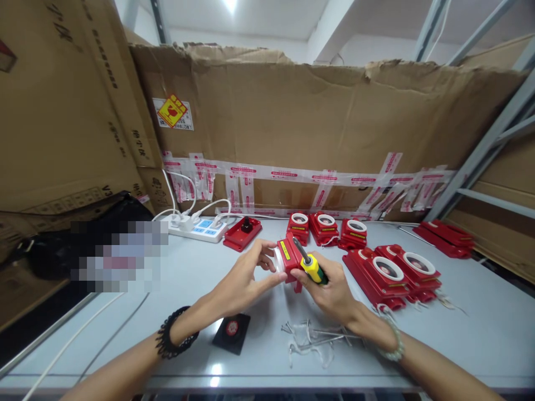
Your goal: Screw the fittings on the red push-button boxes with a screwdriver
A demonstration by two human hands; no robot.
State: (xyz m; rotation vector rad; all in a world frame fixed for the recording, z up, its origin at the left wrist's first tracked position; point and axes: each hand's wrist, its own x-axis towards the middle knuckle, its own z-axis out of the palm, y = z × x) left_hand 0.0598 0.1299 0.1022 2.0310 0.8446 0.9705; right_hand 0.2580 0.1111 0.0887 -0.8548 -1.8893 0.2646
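A small red housing [289, 257] with a yellow label and a white ring on its left side is held up between both hands over the table. My left hand [251, 273] has its fingers and thumb around the white ring [279, 260]. My right hand [330, 289] grips the housing's lower right side and also holds a screwdriver [312, 268] with a yellow and green handle, its shaft pointing up and left. Below the hands, several screws and a clear plastic bag [311, 341] lie on the table, with a black square piece [232, 333] to their left.
Several red units with white rings [388, 268] stand at the right and back. A red cover [242, 234] lies beside a white power strip [200, 229] with cables. Red plates [447, 238] lie far right. A black bag [54, 239] is at left; cardboard [292, 117] rises behind the table [167, 367].
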